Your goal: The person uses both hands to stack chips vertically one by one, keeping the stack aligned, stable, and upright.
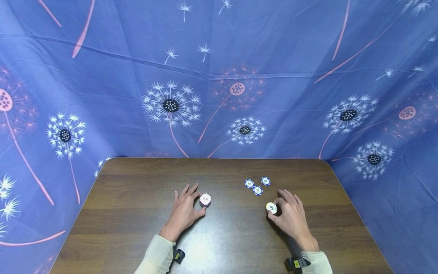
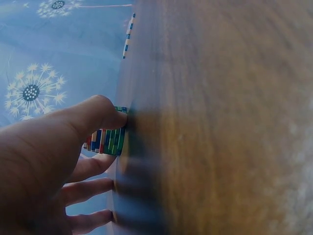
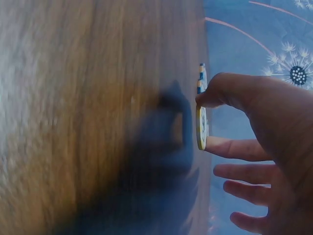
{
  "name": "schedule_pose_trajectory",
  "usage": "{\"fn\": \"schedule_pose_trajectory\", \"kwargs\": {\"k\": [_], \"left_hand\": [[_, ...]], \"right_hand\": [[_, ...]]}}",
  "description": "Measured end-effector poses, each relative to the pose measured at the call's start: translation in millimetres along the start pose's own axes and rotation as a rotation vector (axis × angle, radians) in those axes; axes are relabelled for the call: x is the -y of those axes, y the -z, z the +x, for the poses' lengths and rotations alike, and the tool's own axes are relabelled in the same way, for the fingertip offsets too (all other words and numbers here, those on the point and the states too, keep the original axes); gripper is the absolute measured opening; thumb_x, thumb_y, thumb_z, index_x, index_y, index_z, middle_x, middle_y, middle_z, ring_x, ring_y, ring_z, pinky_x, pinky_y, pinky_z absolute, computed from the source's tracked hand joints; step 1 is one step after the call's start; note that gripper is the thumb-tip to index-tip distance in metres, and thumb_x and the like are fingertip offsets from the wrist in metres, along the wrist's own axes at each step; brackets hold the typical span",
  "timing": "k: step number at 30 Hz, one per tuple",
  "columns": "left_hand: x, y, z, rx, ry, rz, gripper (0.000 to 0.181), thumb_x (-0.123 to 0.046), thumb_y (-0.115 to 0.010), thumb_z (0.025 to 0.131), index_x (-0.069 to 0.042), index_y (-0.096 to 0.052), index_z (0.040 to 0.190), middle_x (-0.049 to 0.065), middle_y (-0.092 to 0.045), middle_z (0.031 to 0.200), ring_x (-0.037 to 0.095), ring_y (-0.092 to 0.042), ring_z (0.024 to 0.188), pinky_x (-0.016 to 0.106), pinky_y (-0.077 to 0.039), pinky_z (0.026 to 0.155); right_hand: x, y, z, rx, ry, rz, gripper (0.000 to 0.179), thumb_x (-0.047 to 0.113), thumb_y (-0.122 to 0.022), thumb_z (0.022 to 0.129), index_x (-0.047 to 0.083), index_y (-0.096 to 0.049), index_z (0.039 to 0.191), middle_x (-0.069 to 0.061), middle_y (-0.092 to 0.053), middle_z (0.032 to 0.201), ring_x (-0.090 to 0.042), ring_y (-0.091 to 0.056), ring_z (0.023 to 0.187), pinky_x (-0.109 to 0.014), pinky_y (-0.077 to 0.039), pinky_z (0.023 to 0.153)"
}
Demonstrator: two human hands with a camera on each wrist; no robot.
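Observation:
Thumb and index finger of my left hand (image 1: 184, 210) grip the sides of a stack of poker chips (image 1: 205, 199) standing on the table. Its top chip is pale and reads 500. Green, blue and red edges of the stack (image 2: 113, 142) show in the left wrist view. On the right, my right hand (image 1: 291, 216) pinches a single yellow-edged poker chip (image 1: 272, 207) by its rim between thumb and index finger, the other fingers spread away from it. In the right wrist view that chip (image 3: 201, 126) appears edge-on, with the hand's shadow falling on the wood beside it.
Three blue-and-white poker chips marked 10, a left one (image 1: 249, 183), a front one (image 1: 257, 190) and a right one (image 1: 265, 181), lie flat beyond the right hand. A blue dandelion-print cloth (image 1: 212, 95) hangs behind and beside the brown wooden table (image 1: 232, 243).

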State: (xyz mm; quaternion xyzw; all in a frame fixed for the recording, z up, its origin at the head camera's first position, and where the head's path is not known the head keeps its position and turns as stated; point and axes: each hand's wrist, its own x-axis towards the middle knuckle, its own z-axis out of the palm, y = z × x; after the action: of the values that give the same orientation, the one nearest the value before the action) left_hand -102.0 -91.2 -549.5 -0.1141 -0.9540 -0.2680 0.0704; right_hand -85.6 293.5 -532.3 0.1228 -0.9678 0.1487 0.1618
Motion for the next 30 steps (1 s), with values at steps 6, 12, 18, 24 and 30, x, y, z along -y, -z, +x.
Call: {"fn": "schedule_pose_trajectory", "kwargs": {"k": [6,12,18,24,30], "left_hand": [[0.3,0.2,0.1,-0.006,-0.002,-0.005,0.045,-0.032,-0.091,0.079,-0.012,-0.079,0.116,0.013,-0.061,0.154,0.045,-0.049,0.148,0.083,-0.025,0.115],[0.6,0.1,-0.3,-0.012,-0.011,-0.009,0.043,-0.031,-0.092,0.078,-0.011,-0.079,0.114,0.015,-0.061,0.153,0.046,-0.049,0.147,0.084,-0.025,0.113],[-0.2,0.7,-0.2,-0.012,-0.011,-0.02,0.042,-0.031,-0.091,0.078,-0.012,-0.079,0.114,0.015,-0.061,0.153,0.046,-0.049,0.147,0.084,-0.024,0.114],[0.4,0.8,0.2,-0.002,-0.005,-0.016,0.042,-0.031,-0.091,0.079,-0.012,-0.079,0.114,0.015,-0.061,0.154,0.046,-0.048,0.147,0.084,-0.024,0.114],[0.9,0.2,-0.5,-0.002,-0.003,-0.014,0.041,-0.031,-0.091,0.079,-0.012,-0.079,0.113,0.015,-0.061,0.153,0.047,-0.049,0.147,0.084,-0.024,0.114]], "right_hand": [[12.2,0.9,-2.3,0.013,0.022,0.016,0.031,0.024,-0.092,0.071,0.006,-0.074,0.088,-0.028,-0.067,0.136,-0.051,-0.057,0.134,-0.07,-0.036,0.113],[29.0,-1.5,-3.9,0.03,0.056,0.031,0.03,0.025,-0.091,0.071,0.009,-0.073,0.088,-0.027,-0.068,0.136,-0.049,-0.058,0.135,-0.069,-0.037,0.114],[46.6,-5.2,-0.9,0.034,0.117,0.046,0.031,0.024,-0.092,0.071,0.007,-0.073,0.089,-0.026,-0.068,0.136,-0.05,-0.059,0.134,-0.071,-0.04,0.111],[66.6,-15.9,8.2,0.049,0.187,0.056,0.034,0.027,-0.092,0.071,0.005,-0.075,0.092,-0.023,-0.068,0.136,-0.046,-0.06,0.134,-0.07,-0.041,0.112],[90.3,-26.3,23.3,0.076,0.279,0.108,0.033,0.03,-0.089,0.073,0.007,-0.075,0.092,-0.022,-0.068,0.137,-0.047,-0.058,0.136,-0.07,-0.041,0.112]]}}
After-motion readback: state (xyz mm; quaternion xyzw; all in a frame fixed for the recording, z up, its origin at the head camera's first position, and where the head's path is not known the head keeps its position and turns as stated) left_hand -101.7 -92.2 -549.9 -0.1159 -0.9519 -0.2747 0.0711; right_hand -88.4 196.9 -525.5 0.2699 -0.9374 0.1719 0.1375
